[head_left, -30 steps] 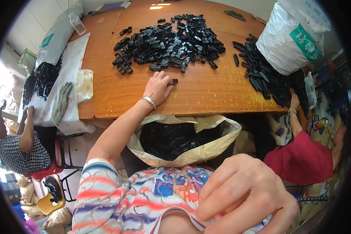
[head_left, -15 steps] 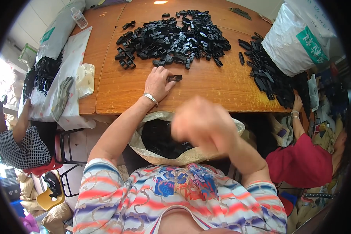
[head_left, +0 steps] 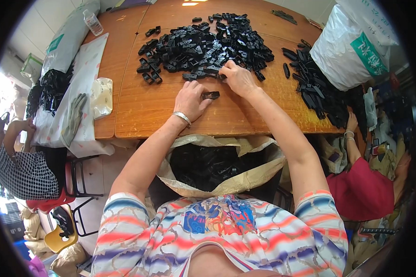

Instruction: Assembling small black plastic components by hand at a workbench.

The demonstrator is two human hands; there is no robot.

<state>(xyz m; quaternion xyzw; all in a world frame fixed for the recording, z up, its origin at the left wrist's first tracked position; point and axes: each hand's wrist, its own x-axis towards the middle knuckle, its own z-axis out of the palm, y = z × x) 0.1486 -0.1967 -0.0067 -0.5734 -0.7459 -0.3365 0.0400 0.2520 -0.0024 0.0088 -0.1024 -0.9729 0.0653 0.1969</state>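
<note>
My left hand (head_left: 192, 99) rests near the table's front edge, its thumb and fingers closed on a small black plastic part (head_left: 211, 95). Farther up and to the right, my right hand (head_left: 238, 77) reaches the near edge of a big pile of black plastic parts (head_left: 203, 46). Its fingers are pinched together against a part at the pile's edge, mostly hidden by the fingertips. Below the table edge, at my lap, an open woven sack (head_left: 259, 175) holds many black pieces (head_left: 203, 166).
Longer black strips (head_left: 309, 87) lie heaped at the right, beside a large white sack (head_left: 342, 51). Leftward are a grey glove (head_left: 75, 117), a clear packet (head_left: 101, 98) and a plastic bottle (head_left: 93, 22). Co-workers sit on either side, one in checks (head_left: 27, 173), one in red (head_left: 363, 191).
My right hand has gone from above the lap sack up to the pile's near edge. The left hand still holds its part, shifted slightly. The left co-worker's hand has risen from the table.
</note>
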